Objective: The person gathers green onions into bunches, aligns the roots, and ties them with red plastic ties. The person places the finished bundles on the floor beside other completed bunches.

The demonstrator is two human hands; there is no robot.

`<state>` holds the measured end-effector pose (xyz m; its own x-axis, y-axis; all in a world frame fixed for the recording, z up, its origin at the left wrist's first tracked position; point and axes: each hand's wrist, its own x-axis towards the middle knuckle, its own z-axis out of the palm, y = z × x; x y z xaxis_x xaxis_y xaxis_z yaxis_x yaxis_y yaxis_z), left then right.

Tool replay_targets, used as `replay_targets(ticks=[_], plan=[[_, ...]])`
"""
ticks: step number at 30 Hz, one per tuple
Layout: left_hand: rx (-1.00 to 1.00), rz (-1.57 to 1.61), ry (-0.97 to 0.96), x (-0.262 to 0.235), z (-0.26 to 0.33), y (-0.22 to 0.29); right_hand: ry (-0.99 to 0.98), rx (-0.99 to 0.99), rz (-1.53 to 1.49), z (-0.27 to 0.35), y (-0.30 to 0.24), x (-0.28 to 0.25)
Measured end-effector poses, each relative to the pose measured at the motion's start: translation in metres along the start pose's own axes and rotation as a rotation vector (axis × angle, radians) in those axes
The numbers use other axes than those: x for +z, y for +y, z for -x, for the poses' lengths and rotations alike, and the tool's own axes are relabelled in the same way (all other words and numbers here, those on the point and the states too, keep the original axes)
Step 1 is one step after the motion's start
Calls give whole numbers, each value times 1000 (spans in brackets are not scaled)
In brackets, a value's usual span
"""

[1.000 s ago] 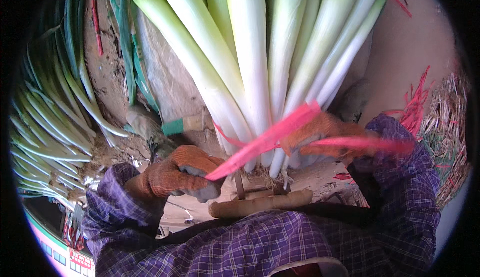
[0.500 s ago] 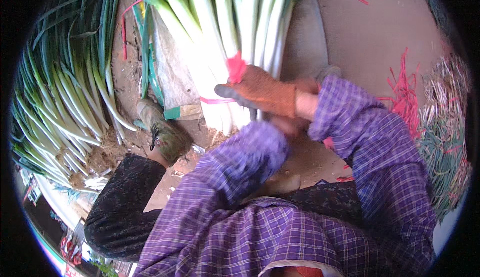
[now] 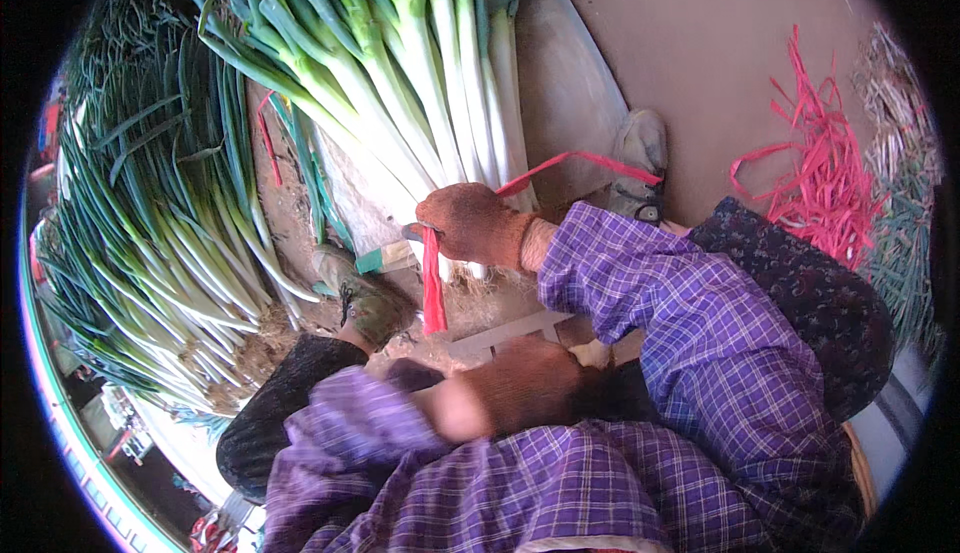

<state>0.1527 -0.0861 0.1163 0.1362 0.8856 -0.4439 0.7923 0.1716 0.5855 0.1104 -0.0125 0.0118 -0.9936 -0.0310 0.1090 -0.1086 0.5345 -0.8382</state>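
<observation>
The right hand (image 3: 478, 225) is pinching a red tie strip (image 3: 432, 288) against the leek bundle (image 3: 420, 83), whose stalks are running straight away from it. The left hand (image 3: 520, 383), blurred, lies nearer the body; grip unclear.

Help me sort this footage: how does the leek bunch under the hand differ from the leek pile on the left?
The leek bunch has a red strip around its white stalks, gripped by the right hand; the leek pile lies loose, with no tie showing. The bunch lies between the feet, the pile aside. Both have white stalks and green tops.
</observation>
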Motion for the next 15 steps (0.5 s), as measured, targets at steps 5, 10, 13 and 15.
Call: replay_targets(ticks=[5,10,13,15], plan=[[-387,-483,336,-106,-45,1,-24,56,166,17,-3,-22],[-185,-656,-13,-25,-121,-103,-120,27,215,17,-9,-6],[105,172,63,-45,-120,-114,-186,58,291,19,-8,-14],[-334,1246,78,-82,-82,-111,-278,19,364,17,-11,-19]])
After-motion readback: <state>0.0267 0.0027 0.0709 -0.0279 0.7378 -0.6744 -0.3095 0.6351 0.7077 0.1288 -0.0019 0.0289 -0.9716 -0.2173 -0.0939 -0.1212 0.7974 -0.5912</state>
